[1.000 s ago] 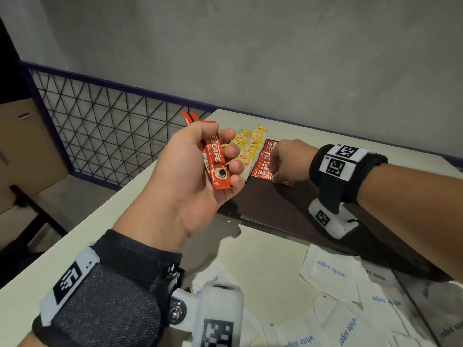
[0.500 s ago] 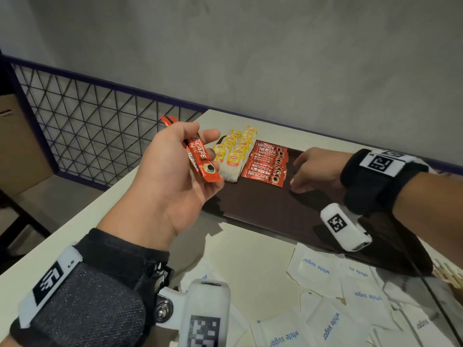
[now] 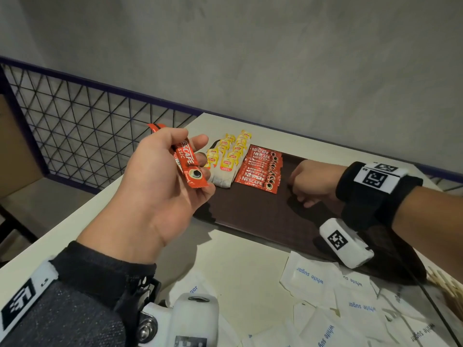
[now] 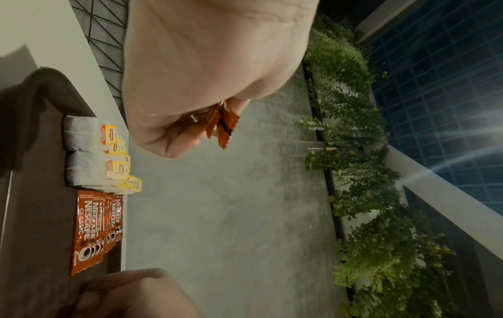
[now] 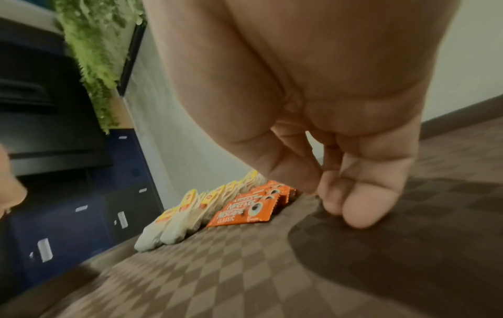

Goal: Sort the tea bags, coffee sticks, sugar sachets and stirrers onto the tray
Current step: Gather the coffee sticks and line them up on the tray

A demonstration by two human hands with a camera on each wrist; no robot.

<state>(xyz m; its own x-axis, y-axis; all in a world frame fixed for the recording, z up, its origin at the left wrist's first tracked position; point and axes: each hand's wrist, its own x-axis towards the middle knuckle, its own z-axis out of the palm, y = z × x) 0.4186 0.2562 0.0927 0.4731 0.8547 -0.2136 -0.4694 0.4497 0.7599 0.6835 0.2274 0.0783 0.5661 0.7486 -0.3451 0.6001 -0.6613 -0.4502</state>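
My left hand (image 3: 175,176) is raised above the tray's left end and grips red Nescafe coffee sticks (image 3: 189,166); their top ends (image 4: 223,127) poke out past the fist. On the dark brown tray (image 3: 263,216) lies a row of yellow-tagged tea bags (image 3: 229,159) and, to their right, an overlapping row of red coffee sticks (image 3: 260,169). My right hand (image 3: 308,181) hovers low over the tray just right of that row, fingers (image 5: 362,206) loosely curled down and holding nothing. White sugar sachets (image 3: 330,296) lie scattered on the table in front of the tray.
The white table (image 3: 100,216) ends at the left beside a wire-mesh railing (image 3: 82,136). A grey wall stands behind the table. Pale wooden stirrers (image 3: 448,284) show at the right edge. A black cable (image 3: 431,301) runs over the sachets.
My right hand has drawn back to the right, away from the row of coffee sticks on the tray. The left hand still holds its sticks, a little lower and further left.
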